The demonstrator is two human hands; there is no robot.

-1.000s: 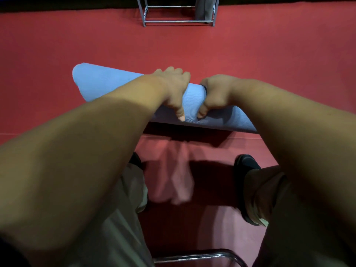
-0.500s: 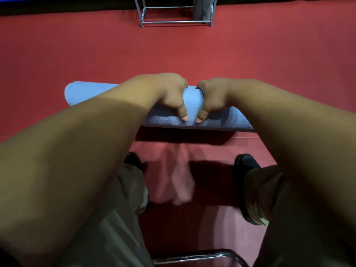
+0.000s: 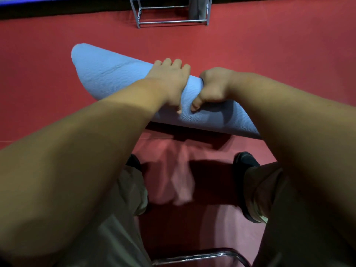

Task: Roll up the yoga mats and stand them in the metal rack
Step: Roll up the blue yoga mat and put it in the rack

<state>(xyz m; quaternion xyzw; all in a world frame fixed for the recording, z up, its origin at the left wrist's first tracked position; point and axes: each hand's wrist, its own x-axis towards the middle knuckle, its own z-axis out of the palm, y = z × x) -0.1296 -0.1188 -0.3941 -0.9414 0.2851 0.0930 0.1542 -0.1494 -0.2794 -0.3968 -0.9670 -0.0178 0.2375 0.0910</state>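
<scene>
Above red floor (image 3: 269, 54), I grip rolled blue mat (image 3: 107, 78) w/ 2 hands: left hand (image 3: 169, 81), right hand (image 3: 213, 87), fingers clamped round it.

We see a red floor (image 3: 269, 54). A metal rack (image 3: 173, 21) stands at its far edge, and our shoes (image 3: 245, 160) rest nearer.

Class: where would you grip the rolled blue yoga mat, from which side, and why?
Grip the pale blue rolled yoga mat around its middle from above, fingers over the far side, thumbs on the near side. It is a long cylinder held crosswise, so a central wrap likely balances both ends. The left hand and right hand grip there.
</scene>
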